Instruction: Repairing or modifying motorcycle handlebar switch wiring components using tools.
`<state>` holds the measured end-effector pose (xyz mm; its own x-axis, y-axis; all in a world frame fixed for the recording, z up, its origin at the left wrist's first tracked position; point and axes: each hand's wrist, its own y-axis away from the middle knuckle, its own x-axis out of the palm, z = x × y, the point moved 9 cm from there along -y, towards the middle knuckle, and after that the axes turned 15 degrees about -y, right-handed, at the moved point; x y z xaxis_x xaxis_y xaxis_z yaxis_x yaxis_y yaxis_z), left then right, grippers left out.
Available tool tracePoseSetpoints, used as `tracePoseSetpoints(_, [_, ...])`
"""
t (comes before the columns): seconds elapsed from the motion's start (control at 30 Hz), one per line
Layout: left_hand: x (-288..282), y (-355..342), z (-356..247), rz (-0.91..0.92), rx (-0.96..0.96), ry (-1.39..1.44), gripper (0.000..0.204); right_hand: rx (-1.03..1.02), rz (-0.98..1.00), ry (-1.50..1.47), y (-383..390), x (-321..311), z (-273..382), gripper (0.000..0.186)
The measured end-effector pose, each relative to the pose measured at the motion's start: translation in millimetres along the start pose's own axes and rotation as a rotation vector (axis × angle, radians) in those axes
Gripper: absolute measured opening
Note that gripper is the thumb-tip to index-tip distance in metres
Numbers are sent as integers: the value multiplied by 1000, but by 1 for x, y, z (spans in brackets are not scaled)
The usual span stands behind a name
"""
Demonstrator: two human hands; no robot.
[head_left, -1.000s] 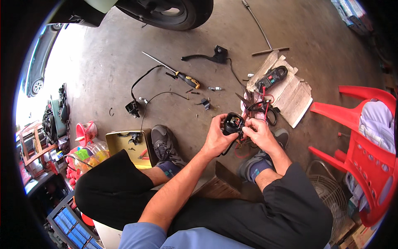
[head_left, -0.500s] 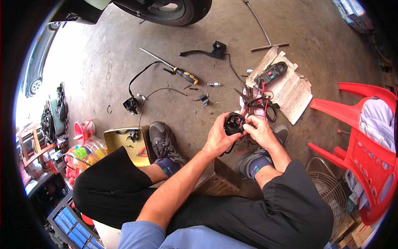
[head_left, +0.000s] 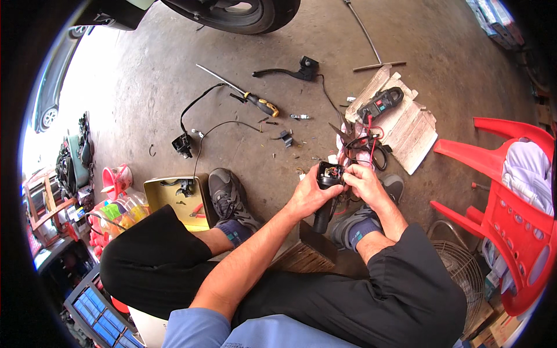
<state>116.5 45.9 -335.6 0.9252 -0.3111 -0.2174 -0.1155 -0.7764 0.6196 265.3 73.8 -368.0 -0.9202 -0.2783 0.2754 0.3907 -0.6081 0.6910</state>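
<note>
My left hand [head_left: 308, 196] is closed round a black handlebar switch housing [head_left: 329, 181], its open side up and coloured wires showing inside. A black cylindrical part [head_left: 322, 219] extends below it, toward my body. At the housing's right edge, the fingers of my right hand [head_left: 365, 184] are pinched together; what they hold is hidden. Just beyond my hands lie black-handled scissors [head_left: 380, 156] with red test leads [head_left: 377, 132] tangled around them on a pale cloth. The leads run to a black clamp meter [head_left: 383, 102] on a wooden board [head_left: 416, 136].
On the floor lie a yellow-black screwdriver [head_left: 262, 105], a brake lever [head_left: 301, 70], a switch with cable [head_left: 183, 145] and small parts. A yellowish tray [head_left: 155, 194] stands left of my shoe. A red chair [head_left: 510, 214] and wire fan guard [head_left: 461, 261] are right; a tire [head_left: 272, 17] is ahead.
My left hand has tilted the switch housing, so more of its wired inside and the cylindrical part below now show. My right hand stays at its right edge, slightly shifted.
</note>
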Motion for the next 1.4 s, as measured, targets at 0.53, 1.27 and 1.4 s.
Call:
tracePoseSetpoints(0.53, [10, -2, 8, 33, 55, 31, 75, -8, -20, -6, 3, -4, -1, 11])
tracePoseSetpoints(1.27, [12, -2, 11, 75, 86, 143, 73, -113, 26, 36, 5, 1, 10, 10])
tracePoseSetpoints(1.4, [13, -3, 13, 103, 82, 160, 69, -116, 31, 42, 6, 3, 12, 10])
